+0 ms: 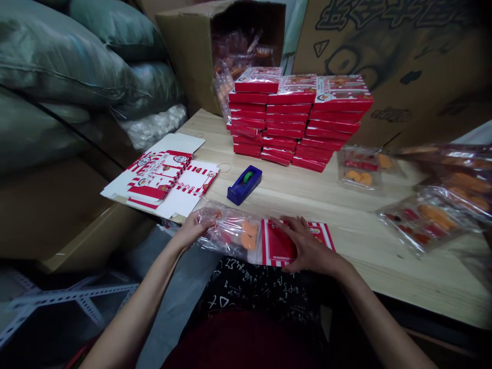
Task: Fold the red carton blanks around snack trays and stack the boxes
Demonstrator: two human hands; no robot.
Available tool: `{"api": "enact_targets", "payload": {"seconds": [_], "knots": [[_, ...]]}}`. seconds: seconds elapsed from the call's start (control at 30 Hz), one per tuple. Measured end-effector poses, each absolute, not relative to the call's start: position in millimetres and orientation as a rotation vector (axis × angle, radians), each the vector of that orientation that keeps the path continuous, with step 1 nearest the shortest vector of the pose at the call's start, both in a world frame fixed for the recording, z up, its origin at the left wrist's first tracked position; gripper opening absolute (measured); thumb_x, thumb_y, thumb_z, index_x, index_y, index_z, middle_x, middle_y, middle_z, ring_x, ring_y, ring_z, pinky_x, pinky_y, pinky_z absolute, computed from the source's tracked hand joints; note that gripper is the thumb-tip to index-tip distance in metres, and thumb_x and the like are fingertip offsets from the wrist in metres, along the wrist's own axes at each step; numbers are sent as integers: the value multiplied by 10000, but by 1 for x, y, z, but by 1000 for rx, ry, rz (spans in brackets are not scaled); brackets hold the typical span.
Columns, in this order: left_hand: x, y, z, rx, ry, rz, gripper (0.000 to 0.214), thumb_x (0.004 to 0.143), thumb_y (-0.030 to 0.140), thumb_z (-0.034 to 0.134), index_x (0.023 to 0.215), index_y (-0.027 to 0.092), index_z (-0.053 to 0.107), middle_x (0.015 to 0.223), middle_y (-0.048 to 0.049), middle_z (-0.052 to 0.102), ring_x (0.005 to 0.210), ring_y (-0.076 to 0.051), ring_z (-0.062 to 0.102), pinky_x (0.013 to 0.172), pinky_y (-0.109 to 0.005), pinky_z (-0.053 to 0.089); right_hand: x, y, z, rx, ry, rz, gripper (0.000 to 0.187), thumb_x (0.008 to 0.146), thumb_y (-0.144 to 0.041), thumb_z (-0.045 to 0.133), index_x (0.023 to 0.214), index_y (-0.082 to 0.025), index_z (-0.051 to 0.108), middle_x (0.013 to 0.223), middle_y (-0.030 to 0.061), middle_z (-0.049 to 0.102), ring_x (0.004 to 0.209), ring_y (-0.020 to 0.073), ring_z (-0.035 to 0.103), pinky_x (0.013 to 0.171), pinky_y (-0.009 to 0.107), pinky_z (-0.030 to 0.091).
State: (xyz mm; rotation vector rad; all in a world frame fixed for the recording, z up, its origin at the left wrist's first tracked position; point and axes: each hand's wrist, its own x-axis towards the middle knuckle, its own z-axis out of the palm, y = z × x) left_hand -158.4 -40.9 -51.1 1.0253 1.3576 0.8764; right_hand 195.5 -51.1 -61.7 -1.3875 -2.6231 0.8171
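Observation:
My left hand (pixel 195 228) grips the left end of a clear plastic pack (pixel 230 233) that has orange and red pieces inside. The pack's right end meets the open end of a flat red and white box (pixel 277 243); whether it is partly inside, I cannot tell. Over the box lies my right hand (pixel 305 246), fingers spread on its top face and thumb at the near edge. Both things are at the table's front edge. Just behind the pack stands a blue tape dispenser (pixel 240 192) with a green roll.
Stacks of red boxes (pixel 284 120) stand at the back of the wooden table (pixel 300 189). Flat printed cartons (pixel 154 177) lie on the left. More clear packs (pixel 418 220) are on the right. Behind is an open cardboard box (pixel 188 51) of packs, beside stuffed sacks (pixel 57 56).

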Motion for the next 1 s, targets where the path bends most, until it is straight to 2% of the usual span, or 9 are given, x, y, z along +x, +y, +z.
{"api": "enact_targets", "payload": {"seconds": [0.13, 0.33, 0.57, 0.7, 0.87, 1.0], "knots": [[-153, -44, -53, 984, 1382, 936, 416, 702, 367, 824, 1036, 150, 705, 766, -19, 719, 588, -174, 650, 585, -287, 521, 193, -56, -68, -1398, -2604, 744, 1274, 648, -342, 852, 1661, -368, 81, 1604, 137, 348, 1550, 462, 214, 1292, 649, 19], [-159, -37, -58, 912, 1357, 902, 440, 643, 324, 837, 1027, 132, 740, 805, -34, 727, 646, -177, 650, 592, -296, 546, 192, -58, -68, -1395, -2598, 753, 1203, 635, -278, 829, 1643, -366, 179, 1574, 124, 377, 1532, 451, 263, 1304, 628, 39], [-158, -32, -66, 849, 1385, 879, 438, 607, 291, 837, 1011, 135, 769, 749, -29, 737, 613, -164, 643, 568, -268, 529, 195, -58, -72, -1322, -2599, 688, 1251, 657, -285, 869, 1657, -366, 122, 1553, 146, 389, 1509, 452, 303, 1284, 668, 123], [-153, -36, -70, 798, 1426, 883, 455, 596, 293, 848, 1010, 121, 770, 747, -43, 751, 590, -158, 647, 543, -245, 502, 199, -59, -74, -1295, -2604, 652, 1277, 650, -278, 888, 1663, -355, 113, 1552, 168, 375, 1511, 473, 297, 1273, 695, 116], [-157, -56, -49, 863, 1384, 988, 481, 660, 348, 877, 1075, 145, 741, 874, -46, 772, 669, -170, 691, 601, -260, 558, 202, -60, -74, -1297, -2605, 688, 1271, 651, -229, 871, 1662, -369, 113, 1591, 164, 345, 1536, 480, 260, 1271, 701, 118], [-158, -79, -36, 872, 1460, 1170, 525, 699, 393, 886, 1133, 160, 701, 813, -4, 752, 641, -150, 689, 601, -233, 552, 202, -60, -73, -1311, -2562, 735, 1297, 663, -268, 881, 1658, -411, 63, 1581, 141, 372, 1529, 464, 287, 1263, 710, 149]]}}
